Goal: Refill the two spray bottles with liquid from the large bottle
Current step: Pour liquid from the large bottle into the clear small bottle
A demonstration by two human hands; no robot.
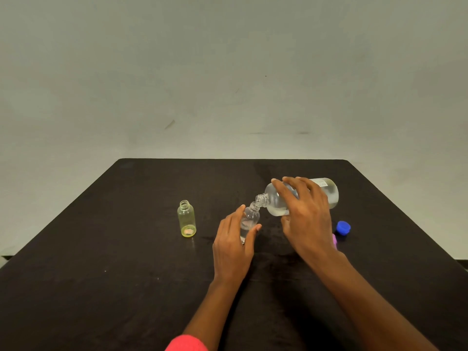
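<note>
My right hand grips the large clear bottle, tipped nearly flat with its open neck pointing left and down. That neck meets the mouth of a small clear bottle, which stands upright with some liquid in its lower part. My left hand wraps around this small bottle from the left and front. A second small bottle, yellow-tinted and uncapped, stands alone further left, apart from both hands.
A blue cap lies on the black table just right of my right wrist. Beside it a pink object peeks out, mostly hidden by my arm. A plain wall rises behind the table's far edge.
</note>
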